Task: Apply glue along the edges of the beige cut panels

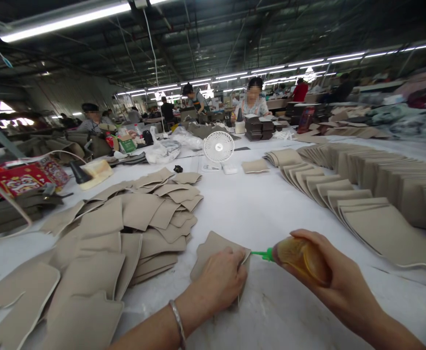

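My right hand [339, 277] is wrapped round a glue bottle [300, 255], a clear squeeze bottle of amber liquid with a thin green nozzle. The bottle lies tilted sideways, and its tip meets the right edge of a taupe leather-like piece [213, 248]. My left hand [222, 274], with a silver bangle on the wrist, grips that piece near the same edge, fingers bent. Part of the piece is hidden under the hand. On the left lies a loose heap of similar taupe pieces [99, 218].
At right stand fanned rows of taupe panels [381, 218]. A small white fan [218, 147] is at the table's middle, with a single piece [256, 166] nearby. A black-nozzled container [96, 173] lies at left. Several people work further back, one behind dark stacks [258, 129].
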Tool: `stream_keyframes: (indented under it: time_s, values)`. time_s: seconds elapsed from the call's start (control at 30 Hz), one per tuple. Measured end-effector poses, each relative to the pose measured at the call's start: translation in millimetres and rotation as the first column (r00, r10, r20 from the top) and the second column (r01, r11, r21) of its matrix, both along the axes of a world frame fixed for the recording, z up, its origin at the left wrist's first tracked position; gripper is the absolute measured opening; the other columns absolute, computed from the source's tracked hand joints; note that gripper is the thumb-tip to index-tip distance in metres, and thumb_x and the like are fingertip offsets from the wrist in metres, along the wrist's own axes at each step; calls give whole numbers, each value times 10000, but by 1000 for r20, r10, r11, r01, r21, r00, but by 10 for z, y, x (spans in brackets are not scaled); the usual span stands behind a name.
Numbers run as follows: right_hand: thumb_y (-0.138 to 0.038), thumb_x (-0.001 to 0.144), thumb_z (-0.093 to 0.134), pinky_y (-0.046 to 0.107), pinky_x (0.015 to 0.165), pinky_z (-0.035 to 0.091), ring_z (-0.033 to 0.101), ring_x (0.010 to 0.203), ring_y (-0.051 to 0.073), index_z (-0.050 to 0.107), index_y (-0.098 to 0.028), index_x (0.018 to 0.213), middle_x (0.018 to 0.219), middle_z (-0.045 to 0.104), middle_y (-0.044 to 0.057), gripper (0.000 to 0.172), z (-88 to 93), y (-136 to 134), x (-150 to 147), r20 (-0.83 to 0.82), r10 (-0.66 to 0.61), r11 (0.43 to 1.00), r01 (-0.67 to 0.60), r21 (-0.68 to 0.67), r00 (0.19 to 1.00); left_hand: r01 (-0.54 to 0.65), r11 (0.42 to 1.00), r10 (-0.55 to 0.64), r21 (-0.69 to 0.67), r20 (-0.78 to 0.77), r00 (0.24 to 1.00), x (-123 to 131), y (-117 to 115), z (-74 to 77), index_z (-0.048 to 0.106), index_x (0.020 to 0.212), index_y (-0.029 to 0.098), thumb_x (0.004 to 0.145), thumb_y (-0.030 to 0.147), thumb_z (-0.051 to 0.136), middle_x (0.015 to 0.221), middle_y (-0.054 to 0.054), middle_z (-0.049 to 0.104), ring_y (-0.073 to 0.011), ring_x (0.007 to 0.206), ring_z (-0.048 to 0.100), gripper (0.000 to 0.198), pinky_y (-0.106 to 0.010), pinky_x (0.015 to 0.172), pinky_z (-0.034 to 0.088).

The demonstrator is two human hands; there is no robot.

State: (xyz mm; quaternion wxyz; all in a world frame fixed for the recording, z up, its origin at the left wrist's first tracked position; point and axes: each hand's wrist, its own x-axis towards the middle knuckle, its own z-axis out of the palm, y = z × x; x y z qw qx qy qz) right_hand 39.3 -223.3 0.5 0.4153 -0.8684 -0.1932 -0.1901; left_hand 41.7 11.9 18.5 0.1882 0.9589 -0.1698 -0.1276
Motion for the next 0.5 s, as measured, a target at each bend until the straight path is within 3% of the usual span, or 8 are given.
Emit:
stream_keyframes:
  time_s: [0.2, 0.33, 0.5]
  values:
    - [-527, 829, 682, 369, 766, 502, 620, 853, 256, 500, -298, 1169, 1040, 615, 28, 448, -25, -20, 37, -162, -27, 990, 49, 132, 986, 15, 1000, -15, 24, 0, 1000, -3, 19, -18, 512, 1279, 267, 913, 248, 277, 982, -62, 603, -227, 872, 599, 436, -330, 803, 463]
    - [-525, 822, 682, 363, 774, 498, 611, 851, 249, 512, -293, 1167, 1053, 602, 30, 450, -55, -49, 43, -128, -83, 985, 101, 140, 988, 38, 998, -37, 49, -29, 999, -9, 19, 12, 477, 1323, 239, 910, 243, 253, 1016, -78, 593, -239, 870, 596, 470, -351, 795, 464]
    - [-508, 831, 681, 342, 771, 492, 609, 884, 248, 498, -292, 1162, 1068, 596, 26, 435, -65, -60, -8, -217, 40, 979, 5, 204, 975, 32, 997, -30, 69, -35, 999, -17, 5, 6, 463, 1333, 244, 907, 245, 256, 1014, -73, 581, -228, 866, 589, 474, -339, 794, 457]
